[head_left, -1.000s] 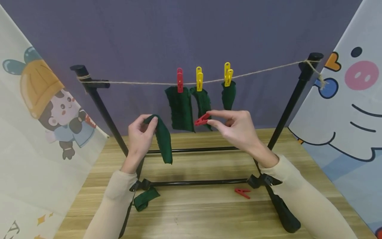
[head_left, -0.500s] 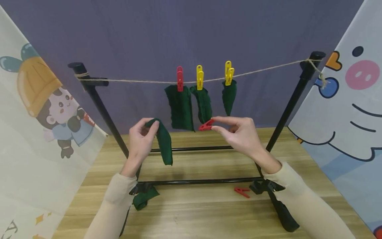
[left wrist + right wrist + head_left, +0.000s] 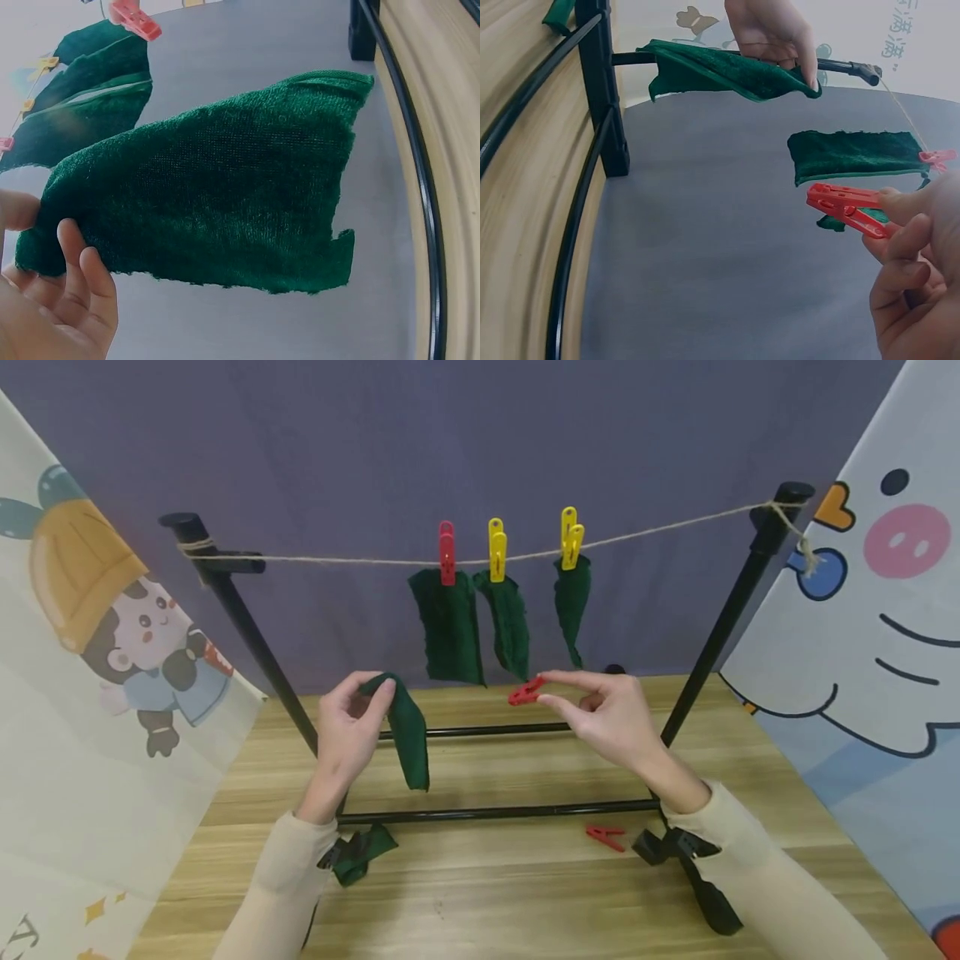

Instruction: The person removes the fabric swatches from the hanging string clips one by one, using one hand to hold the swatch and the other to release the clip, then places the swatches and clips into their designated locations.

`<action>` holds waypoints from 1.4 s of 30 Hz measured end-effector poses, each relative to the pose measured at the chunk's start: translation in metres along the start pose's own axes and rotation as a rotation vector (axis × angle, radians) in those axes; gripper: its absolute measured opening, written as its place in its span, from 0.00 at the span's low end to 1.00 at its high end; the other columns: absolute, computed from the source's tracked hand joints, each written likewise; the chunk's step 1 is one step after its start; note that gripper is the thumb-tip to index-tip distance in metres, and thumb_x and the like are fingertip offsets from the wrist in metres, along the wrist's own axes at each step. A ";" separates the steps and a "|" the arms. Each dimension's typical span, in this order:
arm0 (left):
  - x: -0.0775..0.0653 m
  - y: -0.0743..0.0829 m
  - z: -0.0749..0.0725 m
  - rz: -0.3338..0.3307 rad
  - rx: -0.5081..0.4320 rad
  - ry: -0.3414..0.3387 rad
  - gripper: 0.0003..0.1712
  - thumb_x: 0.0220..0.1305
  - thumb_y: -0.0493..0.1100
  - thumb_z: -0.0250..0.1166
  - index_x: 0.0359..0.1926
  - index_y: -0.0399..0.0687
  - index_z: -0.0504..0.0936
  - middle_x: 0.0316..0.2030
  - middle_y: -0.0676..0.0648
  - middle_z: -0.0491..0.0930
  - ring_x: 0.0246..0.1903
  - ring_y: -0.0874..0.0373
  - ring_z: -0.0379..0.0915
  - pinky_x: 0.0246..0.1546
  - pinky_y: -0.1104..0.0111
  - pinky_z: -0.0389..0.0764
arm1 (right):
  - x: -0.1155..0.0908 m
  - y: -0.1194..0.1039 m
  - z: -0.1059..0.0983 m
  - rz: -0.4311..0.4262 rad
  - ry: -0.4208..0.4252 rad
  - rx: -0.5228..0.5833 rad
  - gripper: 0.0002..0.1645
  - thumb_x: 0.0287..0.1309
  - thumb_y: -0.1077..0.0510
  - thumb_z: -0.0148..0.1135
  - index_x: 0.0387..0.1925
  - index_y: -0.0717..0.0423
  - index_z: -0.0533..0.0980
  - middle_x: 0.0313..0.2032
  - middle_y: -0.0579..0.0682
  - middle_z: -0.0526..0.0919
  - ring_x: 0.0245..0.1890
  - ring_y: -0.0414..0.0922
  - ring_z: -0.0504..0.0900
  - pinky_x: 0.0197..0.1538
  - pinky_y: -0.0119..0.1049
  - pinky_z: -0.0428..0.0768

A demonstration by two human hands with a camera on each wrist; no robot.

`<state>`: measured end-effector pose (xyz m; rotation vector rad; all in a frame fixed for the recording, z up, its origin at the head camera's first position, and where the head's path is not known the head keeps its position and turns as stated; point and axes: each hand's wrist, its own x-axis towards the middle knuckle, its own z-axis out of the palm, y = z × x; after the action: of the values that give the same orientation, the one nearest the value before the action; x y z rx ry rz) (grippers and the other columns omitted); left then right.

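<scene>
Green cloth (image 3: 409,742) might slip, since the left hand (image 3: 348,727) pinches just one end; the right hand (image 3: 611,714) pinches a red clothespin (image 3: 524,693).

Purple-grey backdrop (image 3: 315,452) behind — pale cartoon-printed panels (image 3: 67,793) either side — wood-grain tabletop (image 3: 495,893) below.

Open stretches: thin beige twine (image 3: 337,559) from the left black tubular post (image 3: 255,641) to the upright red plastic clothespin (image 3: 447,556), and from the rightmost yellow plastic clothespin (image 3: 572,545) to the right black tubular post (image 3: 730,618). Obstructions: three hanging dark-green cloth pieces (image 3: 452,631) mid-line, black horizontal bars (image 3: 495,814) below. Clearance between right hand (image 3: 611,714) and nearest cloth: hard to judge.
</scene>
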<state>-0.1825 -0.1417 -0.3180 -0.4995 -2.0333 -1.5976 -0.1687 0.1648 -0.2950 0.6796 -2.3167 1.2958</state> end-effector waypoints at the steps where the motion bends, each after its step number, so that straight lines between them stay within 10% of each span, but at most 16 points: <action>1: -0.001 -0.001 0.000 0.001 -0.005 -0.005 0.09 0.67 0.35 0.60 0.40 0.30 0.80 0.30 0.37 0.79 0.25 0.39 0.76 0.28 0.71 0.76 | -0.002 0.001 0.000 0.011 -0.002 0.005 0.16 0.55 0.62 0.69 0.47 0.57 0.83 0.03 0.44 0.61 0.04 0.32 0.52 0.09 0.31 0.53; 19: -0.033 -0.017 -0.017 -0.067 0.045 -0.014 0.08 0.67 0.33 0.59 0.43 0.30 0.80 0.34 0.38 0.80 0.27 0.47 0.79 0.31 0.72 0.78 | -0.042 0.036 -0.005 0.175 -0.024 0.030 0.18 0.55 0.59 0.70 0.48 0.57 0.82 0.22 0.46 0.83 0.06 0.33 0.58 0.10 0.32 0.57; 27: -0.046 -0.022 -0.025 -0.101 0.097 -0.035 0.07 0.67 0.33 0.59 0.42 0.32 0.81 0.32 0.40 0.81 0.24 0.58 0.76 0.24 0.72 0.74 | -0.058 0.051 -0.002 0.205 -0.030 0.054 0.17 0.56 0.58 0.69 0.47 0.57 0.82 0.08 0.43 0.68 0.06 0.29 0.50 0.09 0.31 0.55; 34: -0.059 -0.028 -0.028 -0.161 0.141 -0.052 0.06 0.66 0.32 0.60 0.41 0.35 0.81 0.29 0.41 0.79 0.19 0.59 0.71 0.21 0.69 0.71 | -0.074 0.057 -0.003 0.311 -0.050 0.054 0.17 0.55 0.55 0.70 0.47 0.55 0.82 0.18 0.44 0.80 0.06 0.29 0.51 0.09 0.31 0.55; 39: -0.070 -0.034 -0.029 -0.215 0.165 -0.054 0.06 0.65 0.32 0.61 0.41 0.38 0.82 0.29 0.44 0.80 0.20 0.58 0.73 0.23 0.70 0.73 | -0.085 0.066 -0.003 0.358 -0.065 0.031 0.17 0.55 0.54 0.70 0.46 0.54 0.83 0.07 0.42 0.61 0.06 0.29 0.51 0.09 0.30 0.54; 42: -0.075 -0.037 -0.030 -0.231 0.178 -0.058 0.06 0.65 0.33 0.61 0.41 0.38 0.82 0.30 0.44 0.81 0.21 0.61 0.73 0.24 0.70 0.74 | -0.094 0.080 -0.001 0.366 -0.074 0.038 0.17 0.55 0.53 0.70 0.47 0.51 0.82 0.14 0.44 0.77 0.06 0.28 0.51 0.09 0.31 0.54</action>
<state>-0.1382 -0.1783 -0.3864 -0.2555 -2.3214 -1.5247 -0.1401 0.2224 -0.4003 0.3258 -2.5681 1.4937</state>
